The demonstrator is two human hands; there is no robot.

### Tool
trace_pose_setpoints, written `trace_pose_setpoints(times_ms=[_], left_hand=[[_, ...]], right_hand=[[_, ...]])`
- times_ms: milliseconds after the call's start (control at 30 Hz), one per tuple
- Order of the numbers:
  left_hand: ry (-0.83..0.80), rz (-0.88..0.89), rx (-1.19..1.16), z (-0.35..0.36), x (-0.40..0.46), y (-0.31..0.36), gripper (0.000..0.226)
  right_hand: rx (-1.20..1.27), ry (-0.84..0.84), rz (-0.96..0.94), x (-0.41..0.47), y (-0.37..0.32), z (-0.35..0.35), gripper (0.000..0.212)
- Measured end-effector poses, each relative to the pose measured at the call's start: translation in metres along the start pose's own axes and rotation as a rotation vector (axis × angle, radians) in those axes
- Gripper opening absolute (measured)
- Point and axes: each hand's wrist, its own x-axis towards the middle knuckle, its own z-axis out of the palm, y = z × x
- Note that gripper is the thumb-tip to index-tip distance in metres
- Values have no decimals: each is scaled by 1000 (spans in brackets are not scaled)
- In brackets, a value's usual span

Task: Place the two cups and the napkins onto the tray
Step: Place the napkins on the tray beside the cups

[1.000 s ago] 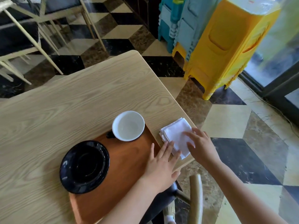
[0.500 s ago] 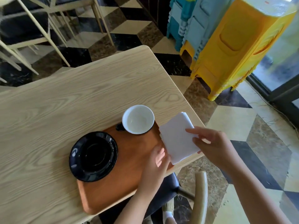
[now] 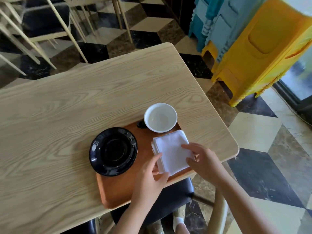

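You had both hands on the napkins (image 3: 172, 152): left hand (image 3: 152, 174) with thumb and fingers clamped on the stack's near-left edge, right hand (image 3: 202, 159) with fingers spread and only fingertips on the right edge, not closed round it. My read is you pinched one side and steadied the other so the loose stack stayed squared while it settled. It lay on the tray (image 3: 118, 190) at the right end, near edge overhanging the rim slightly, just beside the white cup (image 3: 160, 117) in the far-right corner. The black dish (image 3: 113, 151) sat over the tray's far-left edge, partly on the table (image 3: 67, 107); whether it's a cup or saucer I couldn't tell. Count: one tray, one napkin stack (sheets uncountable), one white cup, one black dish.
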Motion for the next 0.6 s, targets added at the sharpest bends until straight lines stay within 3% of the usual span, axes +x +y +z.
trace_pose_setpoints(times_ms=[133, 433, 600], left_hand=[[31, 87, 264, 1, 3, -6, 59], [-7, 172, 468, 10, -6, -21, 53], [-11, 351, 756, 15, -4, -36, 44]], right_hand=[[-146, -1, -79, 6, 6, 16, 45], [-458, 184, -251, -3, 31, 34, 48], [-694, 129, -354, -10, 46, 40, 45]])
